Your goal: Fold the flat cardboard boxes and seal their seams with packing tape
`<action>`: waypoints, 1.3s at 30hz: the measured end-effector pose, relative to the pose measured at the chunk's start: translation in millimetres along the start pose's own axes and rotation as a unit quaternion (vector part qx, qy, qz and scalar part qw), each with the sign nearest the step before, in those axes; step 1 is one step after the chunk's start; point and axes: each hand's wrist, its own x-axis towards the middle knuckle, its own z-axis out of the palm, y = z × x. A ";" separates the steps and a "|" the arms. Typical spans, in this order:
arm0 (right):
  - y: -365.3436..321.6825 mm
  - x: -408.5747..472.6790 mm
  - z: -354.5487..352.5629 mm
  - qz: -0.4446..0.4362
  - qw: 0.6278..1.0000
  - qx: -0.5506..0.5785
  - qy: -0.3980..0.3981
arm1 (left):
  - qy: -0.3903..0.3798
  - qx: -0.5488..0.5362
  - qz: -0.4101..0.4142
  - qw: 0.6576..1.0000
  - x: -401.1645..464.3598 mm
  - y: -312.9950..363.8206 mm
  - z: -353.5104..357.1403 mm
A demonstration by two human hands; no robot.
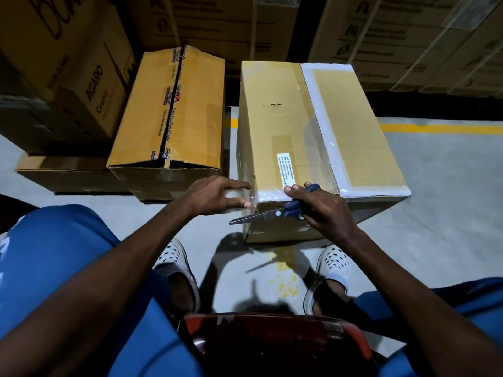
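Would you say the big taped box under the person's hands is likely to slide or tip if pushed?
The taped box probably slides rather than tips: it lies long and low on smooth floor. Its glossy tape may feel slippery. Weight can't be judged.

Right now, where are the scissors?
In the head view, the scissors are in the right hand, low centre, blades pointing left across the near end of the taped box.

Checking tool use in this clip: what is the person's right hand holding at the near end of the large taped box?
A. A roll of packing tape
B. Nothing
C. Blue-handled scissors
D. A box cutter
C: the right hand grips blue-handled scissors, blades pointing left across the near end of the large taped box, while the left hand touches the box's near left corner.
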 end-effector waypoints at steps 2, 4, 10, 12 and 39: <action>-1.2 -1.4 1.3 0.003 1.000 0.008 0.004 | -0.012 -0.015 0.002 1.000 0.5 -2.8 -4.0; -4.6 -2.0 0.4 0.024 1.000 0.019 -0.001 | -0.029 -0.068 -0.008 0.997 0.7 -6.2 -9.1; -36.8 13.4 -7.3 0.189 0.979 0.082 0.004 | -0.049 -0.154 0.039 0.986 0.2 -11.4 -10.8; -53.5 17.0 -10.6 0.269 0.956 0.111 0.026 | -0.059 -0.170 0.045 0.983 0.3 -13.1 -14.1; -184.9 15.5 -48.8 0.587 0.571 0.518 -0.247 | -0.073 -0.197 -0.002 0.978 1.6 -19.0 -15.3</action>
